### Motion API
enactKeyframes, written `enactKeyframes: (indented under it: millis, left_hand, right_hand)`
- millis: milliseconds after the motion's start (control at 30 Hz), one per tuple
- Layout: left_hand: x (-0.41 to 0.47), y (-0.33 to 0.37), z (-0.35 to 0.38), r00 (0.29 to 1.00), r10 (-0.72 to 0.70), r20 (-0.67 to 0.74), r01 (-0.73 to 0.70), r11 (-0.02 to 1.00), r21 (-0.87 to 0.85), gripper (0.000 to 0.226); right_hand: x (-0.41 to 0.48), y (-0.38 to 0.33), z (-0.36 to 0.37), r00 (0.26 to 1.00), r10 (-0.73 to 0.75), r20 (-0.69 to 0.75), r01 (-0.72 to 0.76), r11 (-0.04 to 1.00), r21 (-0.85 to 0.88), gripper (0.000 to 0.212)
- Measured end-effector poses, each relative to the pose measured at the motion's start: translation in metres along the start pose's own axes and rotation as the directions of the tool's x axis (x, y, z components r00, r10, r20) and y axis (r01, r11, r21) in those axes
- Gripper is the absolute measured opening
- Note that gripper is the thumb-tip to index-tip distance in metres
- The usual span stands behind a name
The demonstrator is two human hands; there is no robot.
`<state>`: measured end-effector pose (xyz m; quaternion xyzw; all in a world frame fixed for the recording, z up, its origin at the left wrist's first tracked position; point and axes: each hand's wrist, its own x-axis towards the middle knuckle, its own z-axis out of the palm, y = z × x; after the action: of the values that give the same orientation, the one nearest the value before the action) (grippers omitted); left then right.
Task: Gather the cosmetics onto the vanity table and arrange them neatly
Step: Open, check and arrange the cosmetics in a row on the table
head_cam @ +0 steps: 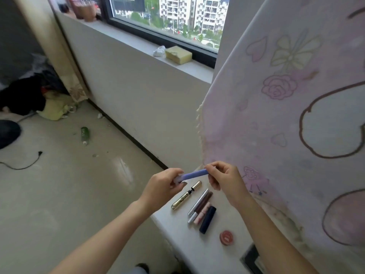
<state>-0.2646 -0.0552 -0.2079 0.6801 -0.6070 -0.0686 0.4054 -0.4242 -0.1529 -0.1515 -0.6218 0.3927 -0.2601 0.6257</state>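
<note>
A purple tube (194, 173) is held level above the far end of the white vanity table (183, 234). My left hand (165, 184) grips its left end and my right hand (225, 177) pinches its right end. Below it on the table lie a gold mascara tube (185, 195), a silver pen (197, 202), a brown pencil (205, 200), a pink lip tube (201, 213) and a dark blue lipstick (207, 219), side by side. A small round red pot (226, 237) sits apart, nearer to me.
A pink patterned cloth (286, 115) hangs along the table's right side. A yellow sponge (178, 54) and crumpled wrapper (159, 50) sit on the windowsill. On the floor lie a green bottle (85, 134), a black cable (23, 165), dark clothes (23, 97) and a yellow bag (55, 109).
</note>
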Motion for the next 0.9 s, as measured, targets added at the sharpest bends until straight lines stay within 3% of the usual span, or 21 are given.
enactKeyframes:
  millis: [167, 367, 467, 567, 633, 767, 833, 900]
  left_hand:
    - [0.012, -0.004, -0.034, 0.982, 0.123, 0.141, -0.124, 0.992, -0.003, 0.044]
    - [0.009, -0.02, -0.07, 0.973, 0.162, 0.166, -0.148, 0.985, -0.092, 0.048]
    - [0.004, -0.031, -0.082, 0.967, 0.208, 0.144, -0.198, 0.977, -0.075, 0.041]
    - [0.001, -0.042, -0.09, 0.963, 0.224, 0.147, -0.215, 0.974, -0.075, 0.039]
    - [0.0, -0.048, -0.094, 0.956, 0.245, 0.162, -0.234, 0.969, -0.08, 0.039]
    - [0.0, -0.056, -0.102, 0.941, 0.293, 0.168, -0.284, 0.956, -0.077, 0.033]
    - [-0.001, -0.059, -0.105, 0.936, 0.31, 0.166, -0.3, 0.951, -0.079, 0.03]
    - [-0.002, -0.062, -0.106, 0.931, 0.326, 0.167, -0.315, 0.945, -0.086, 0.026]
  right_hand:
    - [-0.011, -0.02, 0.015, 0.997, -0.073, 0.011, 0.072, 0.997, 0.02, 0.02]
    - [-0.021, -0.038, 0.036, 0.99, -0.08, 0.119, 0.095, 0.987, -0.129, 0.028]
    - [-0.023, -0.04, 0.055, 0.995, -0.042, 0.088, 0.057, 0.983, -0.176, 0.007]
    - [-0.025, -0.038, 0.071, 0.999, -0.036, -0.037, 0.023, 0.956, -0.292, 0.028]
    - [-0.028, -0.039, 0.08, 0.997, -0.038, -0.069, 0.016, 0.955, -0.296, 0.027]
    - [-0.038, -0.045, 0.088, 1.0, -0.031, -0.001, 0.03, 0.981, -0.191, 0.027]
    - [-0.042, -0.046, 0.093, 0.998, 0.026, 0.058, -0.012, 0.971, -0.24, 0.028]
    - [-0.045, -0.044, 0.1, 0.997, 0.08, 0.003, -0.076, 0.956, -0.284, 0.018]
